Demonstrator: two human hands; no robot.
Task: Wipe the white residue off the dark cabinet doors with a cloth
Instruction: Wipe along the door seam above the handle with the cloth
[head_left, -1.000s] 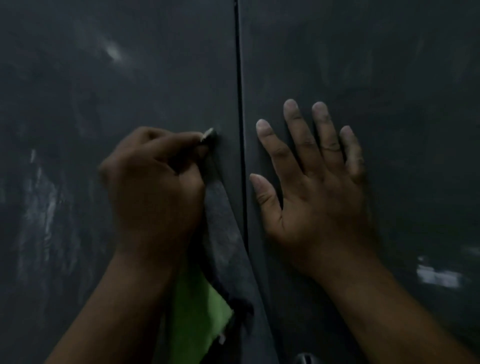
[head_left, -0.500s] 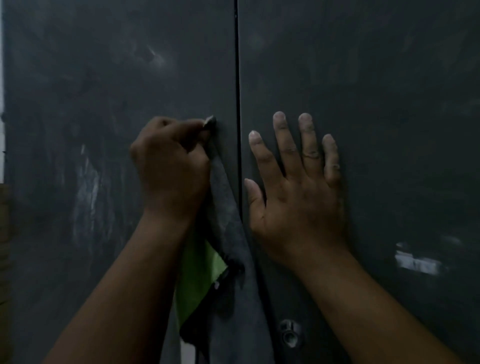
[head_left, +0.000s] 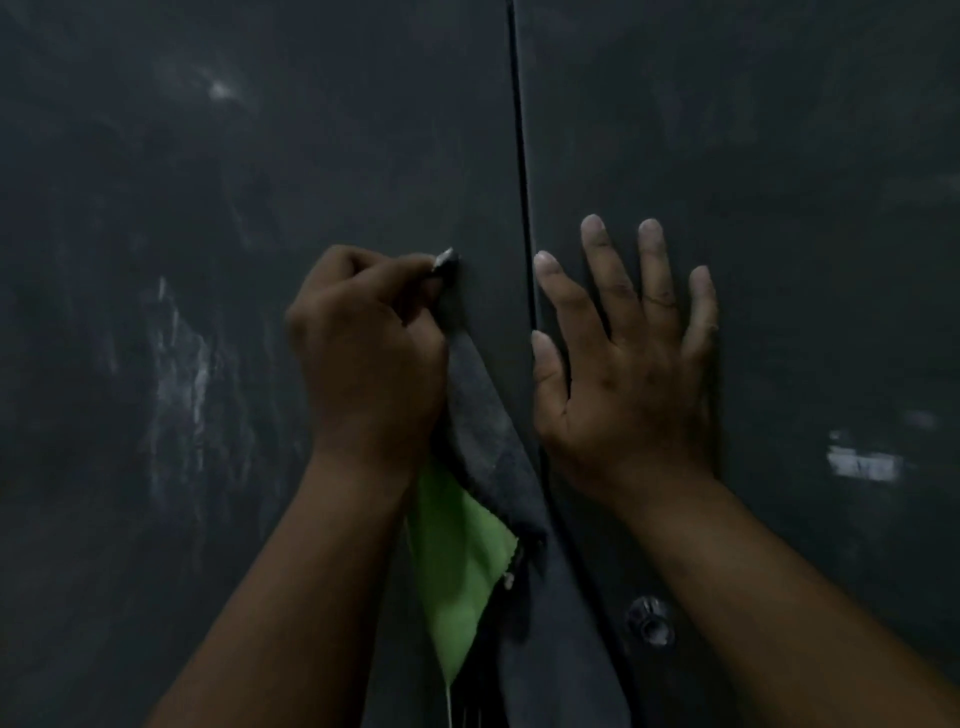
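Dark cabinet doors fill the whole dim view, the left door (head_left: 260, 208) and the right door (head_left: 779, 208) meeting at a thin vertical seam (head_left: 522, 208). Over the last second little has changed: the left hand (head_left: 369, 358) has kept to the same spot just left of the seam, so the rubbing is concentrated there rather than spreading. Broad white residue (head_left: 179, 379) on the left door and a small bright white patch (head_left: 862, 465) on the right door remain, so most of the wiping seems still ahead. The left hand is curled into a fist, gripping a cloth (head_left: 467, 530) whose grey and green folds hang down below the wrist; a pale tip at its fingertips presses the door, possibly a bunched cloth corner, too blurred to tell. The right hand (head_left: 628, 374) lies flat against the right door, fingers spread and straight, holding nothing. A small round lock (head_left: 649, 621) sits low near the seam
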